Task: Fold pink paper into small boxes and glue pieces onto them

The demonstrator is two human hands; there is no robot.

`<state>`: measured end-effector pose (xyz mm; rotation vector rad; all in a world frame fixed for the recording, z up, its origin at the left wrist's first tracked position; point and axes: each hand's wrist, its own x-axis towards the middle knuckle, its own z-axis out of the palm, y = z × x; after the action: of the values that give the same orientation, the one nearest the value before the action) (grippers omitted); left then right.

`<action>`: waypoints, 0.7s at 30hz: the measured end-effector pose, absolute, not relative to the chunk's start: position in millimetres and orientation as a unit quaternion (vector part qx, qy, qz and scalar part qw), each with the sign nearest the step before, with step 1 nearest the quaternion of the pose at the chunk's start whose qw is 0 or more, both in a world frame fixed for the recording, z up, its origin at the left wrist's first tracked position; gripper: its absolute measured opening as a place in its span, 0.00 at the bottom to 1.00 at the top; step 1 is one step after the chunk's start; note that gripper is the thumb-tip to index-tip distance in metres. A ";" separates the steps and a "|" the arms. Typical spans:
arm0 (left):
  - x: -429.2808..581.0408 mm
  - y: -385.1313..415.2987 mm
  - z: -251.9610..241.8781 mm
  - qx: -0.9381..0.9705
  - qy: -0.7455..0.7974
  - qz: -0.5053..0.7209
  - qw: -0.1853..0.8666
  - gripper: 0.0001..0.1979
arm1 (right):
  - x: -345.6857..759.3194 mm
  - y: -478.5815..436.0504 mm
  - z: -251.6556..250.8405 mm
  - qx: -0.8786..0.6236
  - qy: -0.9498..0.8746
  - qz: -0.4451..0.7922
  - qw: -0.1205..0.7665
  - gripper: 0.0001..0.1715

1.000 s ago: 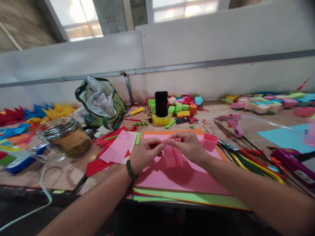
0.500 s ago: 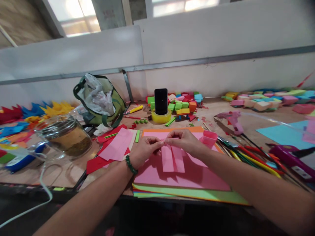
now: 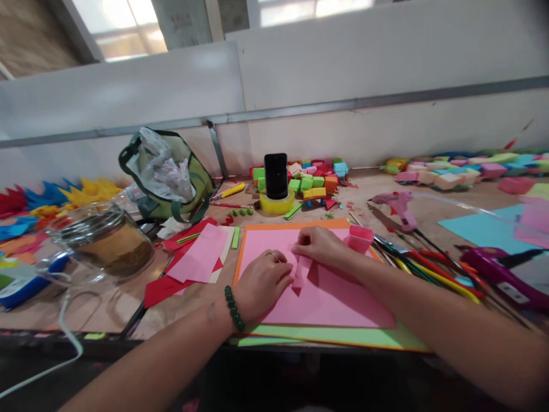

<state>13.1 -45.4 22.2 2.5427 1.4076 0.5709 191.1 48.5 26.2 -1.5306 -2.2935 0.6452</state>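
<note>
A small folded piece of pink paper (image 3: 302, 270) lies over the pink sheet on top of a stack of coloured paper (image 3: 338, 306). My left hand (image 3: 262, 281), with a green bead bracelet at the wrist, has its fingers curled at the paper's left edge. At the far end of the same piece, the fingers of my right hand (image 3: 321, 245) are closed together on it. Parts of the piece are hidden by both hands. Just right of my right hand stands a small pink paper box (image 3: 359, 238).
Pink and red paper pieces (image 3: 199, 254) lie left of the stack. Behind it, a phone (image 3: 275, 174) stands in a yellow tape roll (image 3: 277, 203). Pliers and other tools (image 3: 433, 269) and a pink glue gun (image 3: 397, 207) lie right; a glass jar (image 3: 114, 240) and a bag (image 3: 171, 177) stand left.
My left hand has come down and nearer, to the pink piece's left side. The piece, with two flaps spread before, is now seen narrower and turned. My right hand stays at its far end.
</note>
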 end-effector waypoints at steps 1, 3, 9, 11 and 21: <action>13.1 -44.4 20.6 0.859 0.468 0.190 0.092 0.11 | 191.5 48.3 28.0 -0.536 -0.803 0.217 0.140 0.12; 13.1 -43.3 19.5 0.868 0.455 0.181 0.089 0.12 | 191.7 48.6 30.4 -0.542 -0.805 0.208 0.122 0.14; 15.1 -46.0 23.6 0.883 0.444 0.140 0.060 0.13 | 189.3 52.3 34.9 -0.498 -0.847 0.169 0.080 0.11; 15.5 -47.1 24.8 0.882 0.448 0.132 0.053 0.13 | 188.9 55.6 37.4 -0.478 -0.860 0.174 0.054 0.10; 13.7 -44.6 21.6 0.897 0.422 0.131 0.020 0.15 | 161.8 83.6 62.4 -0.449 -0.870 0.146 -0.142 0.29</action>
<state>13.7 -44.6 21.6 2.7827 1.3080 0.4078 161.8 83.6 62.4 -1.5533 -3.0130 0.5060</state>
